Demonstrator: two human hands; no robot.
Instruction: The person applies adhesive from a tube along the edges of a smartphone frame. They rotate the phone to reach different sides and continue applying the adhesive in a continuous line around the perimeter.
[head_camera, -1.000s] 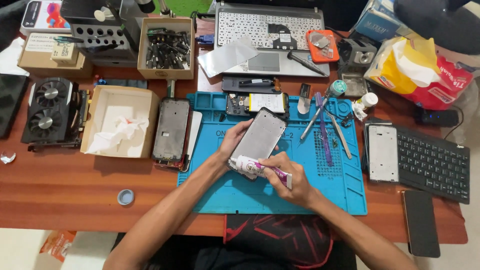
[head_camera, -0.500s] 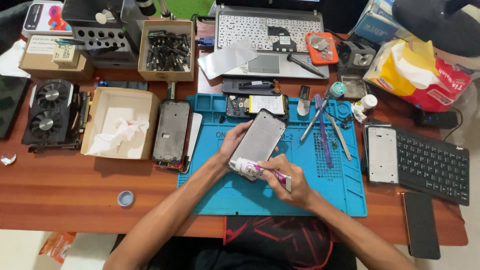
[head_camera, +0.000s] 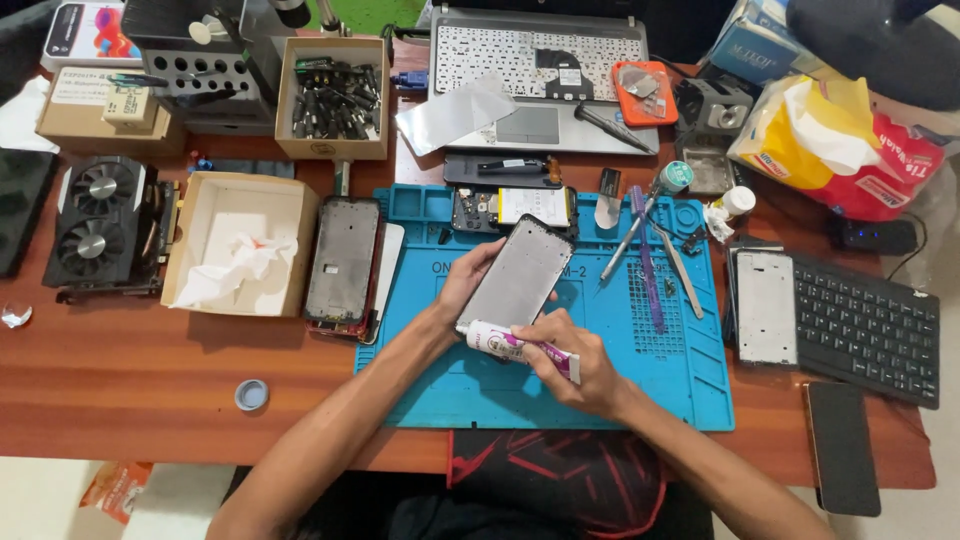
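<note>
While gripped along its left edge by the left hand (head_camera: 462, 285), fingers curled round the side and thumb on the near edge, sits tilted above the blue repair mat (head_camera: 690, 390): a grey phone frame (head_camera: 517, 272), long axis running from lower left to upper right. Pinched in the right hand (head_camera: 575, 362), closed round its rear half: a white glue tube with pink print (head_camera: 505, 342), lying nearly level, cap end pointing left and touching the frame's lower edge. On the mat's far edge, just beyond the frame, an opened phone with exposed battery (head_camera: 512, 208). To the right on the mat, a screwdriver (head_camera: 640, 218), a purple pry tool (head_camera: 646, 262) and tweezers (head_camera: 682, 270), fanned side by side. Left of the mat, partly overlapping its edge, a dark phone with a red rim (head_camera: 342, 260), beside a shallow cardboard box holding crumpled tissue (head_camera: 240, 250). Near the table's front edge, well apart from both hands, a small blue cap (head_camera: 251, 395).
</note>
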